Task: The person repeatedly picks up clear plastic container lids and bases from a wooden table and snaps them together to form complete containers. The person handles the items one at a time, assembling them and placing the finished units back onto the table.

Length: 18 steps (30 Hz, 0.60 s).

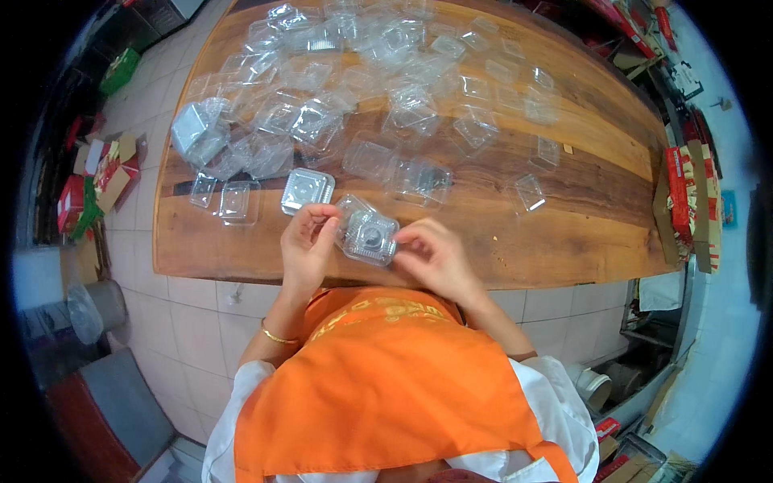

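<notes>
A small clear plastic clamshell box (369,236) was held between both hands just above the near edge of a long wooden table (580,233). The left hand (307,244) was pinched on the box's left side, fingers curled over its hinged lid, while the right hand (431,253) was closed on its right edge. A dark round shape was seen through the plastic; whether it lay inside the box could not be told. Just beside the left hand, another closed clamshell (306,190) was laid flat on the wood. Farther back, the tabletop was strewn with a heap of the same clear containers (338,88), some open, some nested, all apparently empty, with single ones (530,192) scattered well apart to the right. An orange apron (386,386) over white sleeves was worn, and a gold bangle (278,336) on the left wrist. The table was set on a pale tiled floor (193,330), with red and green cartons (93,181) piled at the left and more boxes (688,201) stacked at the right.
</notes>
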Available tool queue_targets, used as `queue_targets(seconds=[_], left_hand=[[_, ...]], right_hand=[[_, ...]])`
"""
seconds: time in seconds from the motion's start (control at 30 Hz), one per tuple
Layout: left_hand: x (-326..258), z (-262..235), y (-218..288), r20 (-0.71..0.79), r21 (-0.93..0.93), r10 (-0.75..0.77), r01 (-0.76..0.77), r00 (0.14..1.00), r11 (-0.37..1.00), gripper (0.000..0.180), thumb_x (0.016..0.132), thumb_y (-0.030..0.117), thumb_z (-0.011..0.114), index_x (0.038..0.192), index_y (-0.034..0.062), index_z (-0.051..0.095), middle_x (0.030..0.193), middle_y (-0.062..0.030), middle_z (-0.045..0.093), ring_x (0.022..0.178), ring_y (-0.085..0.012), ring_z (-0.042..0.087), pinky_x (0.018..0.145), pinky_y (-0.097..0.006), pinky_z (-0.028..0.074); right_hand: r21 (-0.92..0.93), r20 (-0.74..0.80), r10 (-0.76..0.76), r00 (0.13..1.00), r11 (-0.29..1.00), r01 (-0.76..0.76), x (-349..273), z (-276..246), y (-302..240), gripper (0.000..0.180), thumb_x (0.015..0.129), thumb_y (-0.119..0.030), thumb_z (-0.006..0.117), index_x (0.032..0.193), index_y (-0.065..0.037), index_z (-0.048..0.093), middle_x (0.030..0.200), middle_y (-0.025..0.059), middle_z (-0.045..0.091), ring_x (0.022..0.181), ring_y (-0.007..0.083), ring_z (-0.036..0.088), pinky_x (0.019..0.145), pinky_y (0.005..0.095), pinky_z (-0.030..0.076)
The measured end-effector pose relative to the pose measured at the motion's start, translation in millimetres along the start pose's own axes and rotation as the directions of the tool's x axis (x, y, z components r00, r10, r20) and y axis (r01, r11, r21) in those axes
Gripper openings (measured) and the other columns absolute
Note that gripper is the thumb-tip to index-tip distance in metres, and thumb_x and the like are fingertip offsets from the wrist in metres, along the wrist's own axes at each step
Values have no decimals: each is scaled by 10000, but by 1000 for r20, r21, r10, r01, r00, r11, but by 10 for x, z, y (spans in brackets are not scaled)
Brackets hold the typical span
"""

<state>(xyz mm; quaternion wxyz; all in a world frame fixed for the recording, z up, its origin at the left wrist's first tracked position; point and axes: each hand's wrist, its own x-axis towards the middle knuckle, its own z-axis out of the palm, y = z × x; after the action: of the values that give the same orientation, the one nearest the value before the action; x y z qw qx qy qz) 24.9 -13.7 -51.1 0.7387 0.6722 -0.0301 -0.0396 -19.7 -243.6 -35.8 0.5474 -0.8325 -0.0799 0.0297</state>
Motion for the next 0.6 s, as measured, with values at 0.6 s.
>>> queue_targets(seconds=[0.6], left_hand=[[-261, -67, -272, -7, 131, -50, 51, 999, 990, 325, 879, 9, 602, 1193, 5, 520, 1149, -93, 477, 1019, -173, 584, 828, -286, 494]], right_hand=[[-92, -70, 121, 990, 988, -127, 659, 432, 45, 533, 831, -219, 714, 1292, -39, 515, 921, 92, 629, 842, 207, 612, 791, 332, 487]])
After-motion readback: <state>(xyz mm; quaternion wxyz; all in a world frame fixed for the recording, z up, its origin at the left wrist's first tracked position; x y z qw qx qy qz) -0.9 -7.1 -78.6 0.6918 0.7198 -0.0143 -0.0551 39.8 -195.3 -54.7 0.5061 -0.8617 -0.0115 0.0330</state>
